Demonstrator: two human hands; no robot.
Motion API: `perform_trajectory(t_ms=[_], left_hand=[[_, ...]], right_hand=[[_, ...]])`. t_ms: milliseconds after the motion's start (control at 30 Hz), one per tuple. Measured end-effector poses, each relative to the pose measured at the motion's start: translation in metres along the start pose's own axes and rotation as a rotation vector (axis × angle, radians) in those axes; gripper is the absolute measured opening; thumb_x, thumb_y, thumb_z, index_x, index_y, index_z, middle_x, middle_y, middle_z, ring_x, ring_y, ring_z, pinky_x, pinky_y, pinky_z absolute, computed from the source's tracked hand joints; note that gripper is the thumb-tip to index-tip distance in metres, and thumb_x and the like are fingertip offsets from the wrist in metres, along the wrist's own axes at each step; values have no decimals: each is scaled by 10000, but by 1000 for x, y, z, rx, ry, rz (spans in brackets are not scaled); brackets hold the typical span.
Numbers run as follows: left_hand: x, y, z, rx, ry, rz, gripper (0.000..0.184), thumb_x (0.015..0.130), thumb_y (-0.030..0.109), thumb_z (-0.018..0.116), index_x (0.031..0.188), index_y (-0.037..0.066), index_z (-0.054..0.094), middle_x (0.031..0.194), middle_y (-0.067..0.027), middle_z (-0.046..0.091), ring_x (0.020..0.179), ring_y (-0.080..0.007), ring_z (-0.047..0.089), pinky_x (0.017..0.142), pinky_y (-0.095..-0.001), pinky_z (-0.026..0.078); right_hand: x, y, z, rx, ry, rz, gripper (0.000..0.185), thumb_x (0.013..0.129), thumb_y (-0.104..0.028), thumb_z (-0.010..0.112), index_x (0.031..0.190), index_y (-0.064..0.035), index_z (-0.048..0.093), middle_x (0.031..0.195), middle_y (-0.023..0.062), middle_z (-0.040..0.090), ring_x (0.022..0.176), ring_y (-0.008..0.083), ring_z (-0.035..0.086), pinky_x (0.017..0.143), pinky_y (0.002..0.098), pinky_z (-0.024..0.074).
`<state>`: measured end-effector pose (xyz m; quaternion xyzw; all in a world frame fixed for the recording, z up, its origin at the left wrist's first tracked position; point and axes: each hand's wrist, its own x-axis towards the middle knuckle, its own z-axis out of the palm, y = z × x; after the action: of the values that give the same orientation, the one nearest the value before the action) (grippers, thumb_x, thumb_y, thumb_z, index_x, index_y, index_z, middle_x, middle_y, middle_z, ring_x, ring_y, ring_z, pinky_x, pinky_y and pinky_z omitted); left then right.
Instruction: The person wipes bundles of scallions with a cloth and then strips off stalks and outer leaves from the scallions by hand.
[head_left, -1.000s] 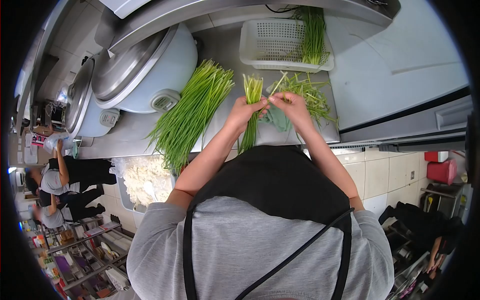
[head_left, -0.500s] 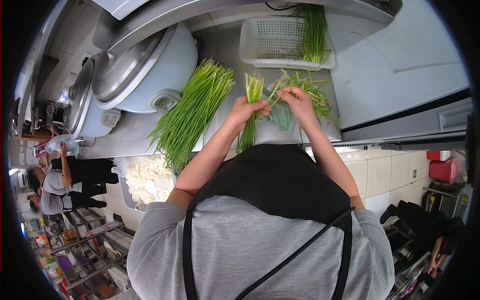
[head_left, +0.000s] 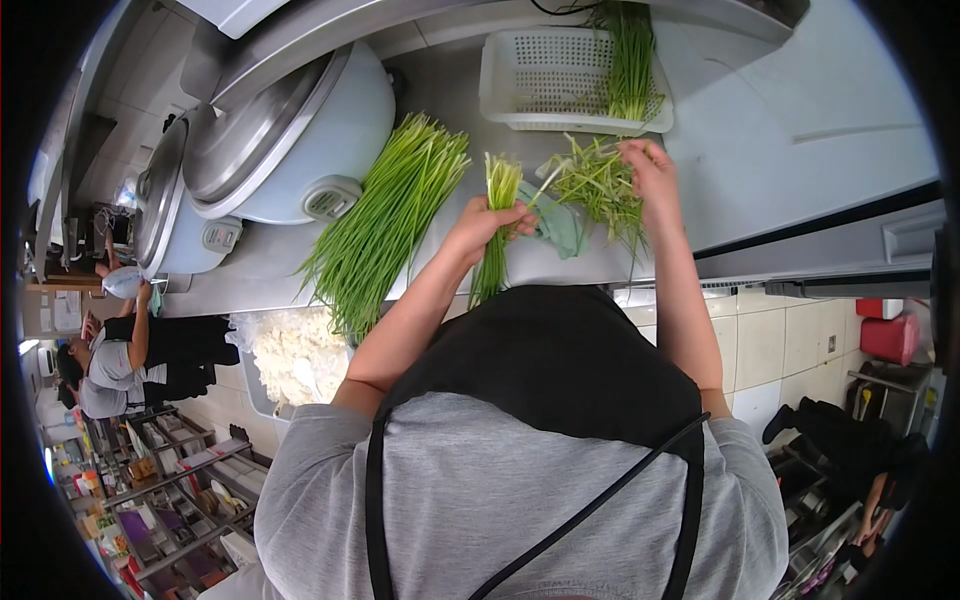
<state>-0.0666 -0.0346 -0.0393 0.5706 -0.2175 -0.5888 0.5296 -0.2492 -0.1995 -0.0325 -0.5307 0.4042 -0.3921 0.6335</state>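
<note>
Left hand (head_left: 485, 222) was wrapped around green stalks (head_left: 503, 180), upper centre; a light hold seemed best against bruising. Right hand (head_left: 655, 178), grip unclear, was beside loose strands (head_left: 592, 185), right of centre.

Stainless-steel worktop (head_left: 250, 287): runs from 9 o'clock toward 12. Stainless-steel overhead shelf (head_left: 480, 14): spans 11 to 1 o'clock above the worktop. White wall tiles (head_left: 135, 60): 10 o'clock. White cabinet (head_left: 790, 130): 2 o'clock; its front carries a recessed handle (head_left: 905, 241). Pale floor tiles (head_left: 775, 345): 3 o'clock, square-jointed. Multi-tier metal storage rack (head_left: 165, 487): 8 o'clock, loaded with mixed goods, individually too small to identify. Illumination: bright, with soft shadows.
</note>
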Motion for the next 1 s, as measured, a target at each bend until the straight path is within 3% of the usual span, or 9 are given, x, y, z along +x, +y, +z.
perform_trajectory(t_ms=[33, 100, 167, 300, 367, 500, 800, 867, 1000], left_hand=[[-1, 0, -1, 53, 12, -8, 199, 784, 102, 547, 917, -45, 524, 878, -153, 592, 772, -200, 591, 621, -279, 448], [-2, 1, -3, 105, 23, -17, 207, 790, 118, 545, 929, -34, 525, 902, -150, 595, 787, -188, 589, 623, -277, 442], [-3, 1, -4, 71, 54, 15, 217, 801, 146, 543, 936, -23, 527, 917, -137, 599, 803, -176, 583, 634, -284, 438], [-3, 2, -8, 60, 63, 36, 219, 803, 147, 543, 942, -22, 524, 917, -136, 599, 815, -177, 579, 632, -282, 438], [-4, 4, -7, 40, 85, 40, 220, 805, 142, 540, 948, -23, 520, 920, -136, 599, 806, -176, 578, 631, -281, 438], [-7, 6, -6, 31, 91, 37, 223, 805, 140, 541, 956, -22, 518, 930, -141, 597, 812, -177, 579, 630, -281, 438], [23, -2, 25, 78, 55, 71, 191, 751, 149, 633, 823, 3, 534, 668, -19, 498, 548, -96, 453, 462, -238, 385], [35, -4, 36, 83, 70, 31, 198, 743, 150, 642, 823, 4, 533, 671, -20, 499, 544, -97, 453, 450, -241, 383], [58, -19, 52, 125, 63, -4, 189, 717, 109, 647, 831, 10, 534, 695, -29, 522, 531, -100, 466, 414, -241, 383]], right_hand=[[4, -1, -4, 21, 32, -13, 96, 757, -166, 581, 812, -89, 594, 629, -59, 479, 421, -13, 288, 365, 148, 181], [13, 5, -10, 29, 66, -30, 109, 753, -186, 603, 802, -90, 589, 617, -57, 475, 430, -11, 273, 371, 153, 174], [20, 8, -17, -114, 92, -49, 169, 727, -186, 627, 755, -24, 587, 721, -13, 552, 569, 88, 443, 517, 241, 359], [32, 22, -28, -409, 15, -125, 196, 716, -187, 644, 757, -3, 586, 695, 35, 567, 579, 126, 464, 549, 262, 385], [34, 20, -30, -782, 67, -79, 186, 703, -179, 650, 756, -7, 600, 651, 83, 568, 567, 159, 490, 573, 272, 404], [35, 28, -35, -794, 175, -287, 168, 691, -179, 649, 732, -22, 609, 623, 101, 575, 569, 204, 531, 575, 292, 426], [36, 42, -39, -811, 22, -170, 134, 669, -118, 621, 794, -72, 629, 717, 113, 604, 673, 230, 588, 606, 318, 453], [33, 51, -30, -972, -10, -386, 147, 669, -94, 608, 813, -102, 638, 787, 100, 578, 667, 236, 579, 595, 329, 456], [26, 56, -13, -1335, -158, -474, 195, 660, -63, 596, 827, -156, 634, 923, 98, 509, 729, 266, 573, 651, 376, 472]])
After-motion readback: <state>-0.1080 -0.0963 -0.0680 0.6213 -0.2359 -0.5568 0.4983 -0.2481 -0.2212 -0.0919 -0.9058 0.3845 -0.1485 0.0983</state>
